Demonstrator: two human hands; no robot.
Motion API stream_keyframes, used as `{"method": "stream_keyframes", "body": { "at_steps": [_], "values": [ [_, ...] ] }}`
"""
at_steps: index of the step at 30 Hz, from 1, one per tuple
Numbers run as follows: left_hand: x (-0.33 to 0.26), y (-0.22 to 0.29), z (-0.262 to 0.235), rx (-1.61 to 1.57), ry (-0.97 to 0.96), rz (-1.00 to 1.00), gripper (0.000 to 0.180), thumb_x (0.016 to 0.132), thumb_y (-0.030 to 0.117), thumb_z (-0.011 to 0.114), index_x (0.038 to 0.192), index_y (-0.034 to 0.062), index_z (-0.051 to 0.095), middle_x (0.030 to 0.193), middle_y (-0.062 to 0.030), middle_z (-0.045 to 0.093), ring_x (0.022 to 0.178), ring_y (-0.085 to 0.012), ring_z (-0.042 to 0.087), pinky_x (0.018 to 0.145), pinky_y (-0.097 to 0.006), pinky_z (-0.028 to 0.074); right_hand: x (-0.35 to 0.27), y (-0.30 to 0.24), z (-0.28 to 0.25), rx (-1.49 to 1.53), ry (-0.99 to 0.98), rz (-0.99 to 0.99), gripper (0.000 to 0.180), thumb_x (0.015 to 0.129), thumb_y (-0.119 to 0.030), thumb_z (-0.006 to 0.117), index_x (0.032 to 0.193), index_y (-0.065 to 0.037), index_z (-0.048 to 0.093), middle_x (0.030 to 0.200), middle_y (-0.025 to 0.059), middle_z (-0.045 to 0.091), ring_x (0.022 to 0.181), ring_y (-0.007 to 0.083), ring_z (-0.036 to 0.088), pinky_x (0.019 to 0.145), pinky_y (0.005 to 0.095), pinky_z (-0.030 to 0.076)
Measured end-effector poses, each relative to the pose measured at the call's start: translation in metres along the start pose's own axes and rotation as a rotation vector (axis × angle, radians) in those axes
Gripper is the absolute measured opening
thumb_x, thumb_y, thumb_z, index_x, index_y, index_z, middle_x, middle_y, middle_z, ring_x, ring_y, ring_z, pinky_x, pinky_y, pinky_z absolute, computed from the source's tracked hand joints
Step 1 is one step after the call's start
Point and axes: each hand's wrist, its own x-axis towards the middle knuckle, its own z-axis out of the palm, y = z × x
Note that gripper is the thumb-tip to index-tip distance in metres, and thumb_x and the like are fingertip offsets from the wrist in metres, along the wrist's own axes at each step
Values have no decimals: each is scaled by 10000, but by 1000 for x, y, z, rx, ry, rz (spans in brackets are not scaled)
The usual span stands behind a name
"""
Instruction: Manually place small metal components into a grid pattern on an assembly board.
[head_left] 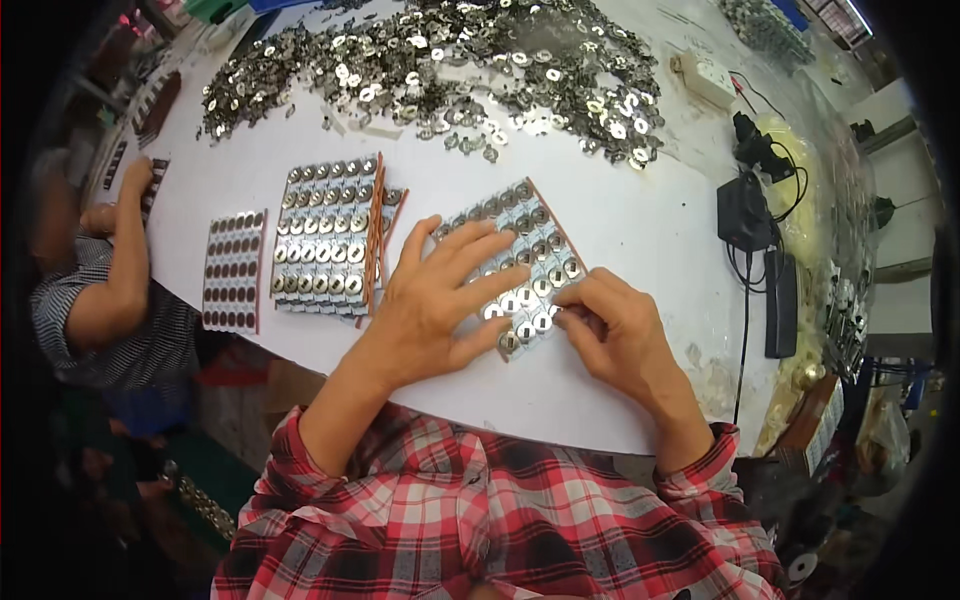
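Note:
A flat panel with rows of shiny round metal pieces and an orange-red edge lies tilted on the white table in front of me. Across its left part my left hand is spread, fingers apart and palm down. At the panel's right edge, near the lower corner, my right hand has thumb and forefinger pinched together; whatever sits between them is too small to make out. Left of my left hand stands a stack of similar panels, fitted with round metal pieces.
Loose metal pieces lie heaped along the table's far side. Another panel with dark round spots lies left of the stack. A black power adapter with cables and a white power strip are at right. A person sits at far left.

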Motion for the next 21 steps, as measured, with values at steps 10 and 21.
{"method": "stream_keyframes", "body": {
  "at_steps": [10,21],
  "values": [
    [-7,-8,-1,42,28,-32,536,769,254,808,1283,148,701,1432,-145,596,1331,-361,553,1105,-642,331,86,42,-50,-170,152,67,382,875,-164,803,1188,8,669,1112,102,669,774,142,643,660,274,502],
    [-7,-7,3,-13,53,-18,525,769,229,800,1272,125,693,1430,-143,588,1336,-356,544,1095,-650,340,162,60,-65,-543,59,-85,143,755,-87,671,848,-19,586,913,106,625,694,278,603,762,394,522]
  ]
}}
